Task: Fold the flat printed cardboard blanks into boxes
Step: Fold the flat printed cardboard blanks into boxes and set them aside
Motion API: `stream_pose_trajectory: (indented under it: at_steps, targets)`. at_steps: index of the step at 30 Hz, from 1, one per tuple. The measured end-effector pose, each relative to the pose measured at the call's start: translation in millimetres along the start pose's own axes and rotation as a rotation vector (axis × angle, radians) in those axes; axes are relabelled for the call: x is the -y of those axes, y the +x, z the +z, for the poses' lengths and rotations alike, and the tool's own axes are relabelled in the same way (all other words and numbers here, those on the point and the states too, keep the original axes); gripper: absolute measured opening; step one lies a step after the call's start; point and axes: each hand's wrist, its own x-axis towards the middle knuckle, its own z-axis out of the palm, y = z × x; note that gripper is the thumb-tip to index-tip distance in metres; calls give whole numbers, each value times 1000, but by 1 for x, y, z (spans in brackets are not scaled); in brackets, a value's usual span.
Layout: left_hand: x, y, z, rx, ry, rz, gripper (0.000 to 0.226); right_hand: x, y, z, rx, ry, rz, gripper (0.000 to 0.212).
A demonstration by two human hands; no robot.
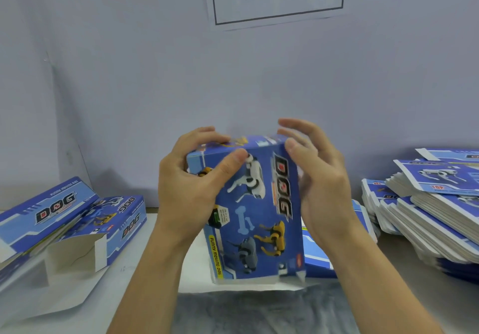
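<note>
The left hand (191,186) grips the blue printed box (255,209), thumb pressed on its front and fingers curled over the far top, while the right hand (318,186) hovers at the right edge, fingers loosely curled and apart, so a hard one-sided squeeze could crease or collapse the thin card. The box stands upright mid-table, its near bottom flaps seemingly unfolded, between finished boxes (77,219) left and stacked blanks (435,212) right.

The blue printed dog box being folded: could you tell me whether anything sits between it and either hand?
Nothing visible does. The left hand already grips the blue printed cardboard dog box, thumb on its front; the right hand curls at its right edge, contact unclear.
</note>
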Motion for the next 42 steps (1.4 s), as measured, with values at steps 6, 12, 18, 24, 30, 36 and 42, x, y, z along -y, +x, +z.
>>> stream_pose_trajectory:
  at_steps: [6, 12, 18, 24, 30, 36, 42]
  targets:
    - [8, 9, -10, -566, -247, -92, 31, 14, -4, 17, -300, -329, -365, 25]
    - [21, 9, -13, -900, -370, -339, 32, -1, -13, 31, 239, -870, -93, 32]
    - [35, 2, 0, -805, -423, -557, 32, -15, -8, 15, 148, -775, 521, 32]
    - [40, -10, 16, -252, -457, -739, 40, -26, -1, -7, -180, -34, 674, 111]
    - [37, -11, 7, -119, -163, -808, 37, -29, 4, -42, -316, -42, 458, 76]
    - [40, -5, -15, 54, -175, -613, 79, -18, 0, -50, 304, -472, 457, 90]
    - [36, -5, -10, 140, -268, -469, 38, -22, 1, -50, 325, -449, 477, 84]
